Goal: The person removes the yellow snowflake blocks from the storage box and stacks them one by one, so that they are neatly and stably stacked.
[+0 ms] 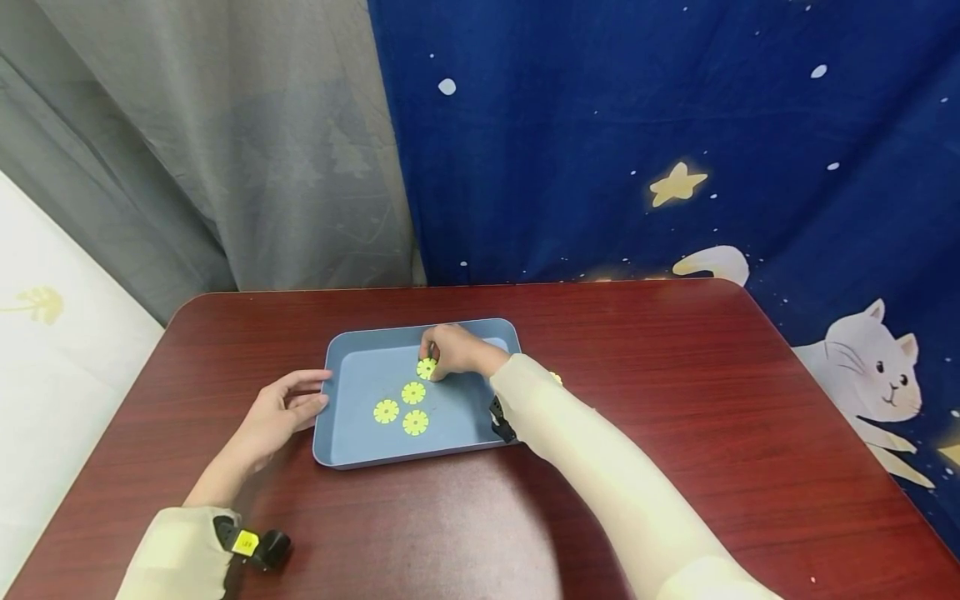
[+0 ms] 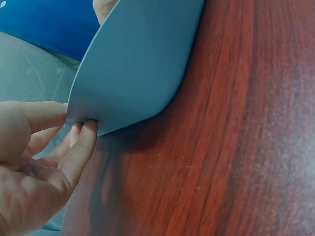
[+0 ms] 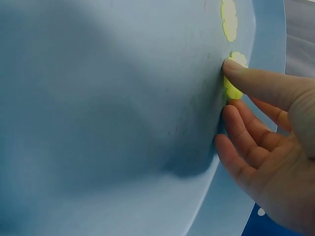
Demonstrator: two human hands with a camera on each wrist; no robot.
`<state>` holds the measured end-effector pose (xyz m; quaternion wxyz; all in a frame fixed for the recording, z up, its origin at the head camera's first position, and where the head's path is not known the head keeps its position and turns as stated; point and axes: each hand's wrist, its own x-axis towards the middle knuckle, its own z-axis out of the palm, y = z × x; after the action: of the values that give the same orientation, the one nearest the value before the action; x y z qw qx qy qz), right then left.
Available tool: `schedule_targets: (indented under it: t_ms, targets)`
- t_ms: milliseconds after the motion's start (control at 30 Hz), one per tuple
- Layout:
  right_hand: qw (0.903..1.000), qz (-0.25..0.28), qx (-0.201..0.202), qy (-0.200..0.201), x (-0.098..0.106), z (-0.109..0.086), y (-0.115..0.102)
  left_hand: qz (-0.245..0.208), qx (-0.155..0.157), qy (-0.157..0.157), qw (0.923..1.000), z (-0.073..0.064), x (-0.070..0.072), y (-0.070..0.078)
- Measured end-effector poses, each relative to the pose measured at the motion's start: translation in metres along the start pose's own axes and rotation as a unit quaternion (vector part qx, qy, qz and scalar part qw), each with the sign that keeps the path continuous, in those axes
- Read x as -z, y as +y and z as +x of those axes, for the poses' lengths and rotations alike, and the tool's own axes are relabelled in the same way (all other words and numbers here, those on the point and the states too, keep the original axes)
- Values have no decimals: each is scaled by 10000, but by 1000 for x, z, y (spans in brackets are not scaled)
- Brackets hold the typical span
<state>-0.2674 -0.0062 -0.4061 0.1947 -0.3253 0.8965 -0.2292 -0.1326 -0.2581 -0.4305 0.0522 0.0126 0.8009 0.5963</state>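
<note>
A blue-grey tray (image 1: 450, 429) lies on the table with several flat yellow notched toy discs in it, shaped like flowers. My right hand (image 1: 456, 350) reaches into its far part and pinches a yellow notched disc (image 1: 426, 368). In the right wrist view the thumb lies over that disc (image 3: 233, 91), partly covering it. Nearer me on the tray floor are a disc (image 1: 413, 392), another disc (image 1: 386, 411) and a third disc (image 1: 416, 422). At the tray's left side, my left hand (image 1: 277, 412) touches the wall by the rim with extended fingertips and thumb.
Beyond my right sleeve, a yellow piece (image 1: 556, 378) shows partly on the dark red wooden table (image 1: 645, 350). A grey curtain (image 1: 300, 150) and a blue starry curtain (image 1: 570, 150) hang behind the far edge. Wrist-worn cameras sit on both sleeves.
</note>
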Motion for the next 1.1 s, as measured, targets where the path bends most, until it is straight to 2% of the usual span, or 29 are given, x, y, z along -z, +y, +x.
schedule_targets:
  t_ms: [433, 767, 1100]
  targets:
    - [9995, 292, 117, -87, 3, -5, 0, -109, -77, 25, 9999, 0, -3, 2]
    - [9987, 131, 417, -244, 10, -10, 1, -76, -58, -3, 10000, -1, -3, 2]
    - [9983, 86, 556, -130, 17, -15, -1, -113, -61, 1, 9999, -1, -2, 2]
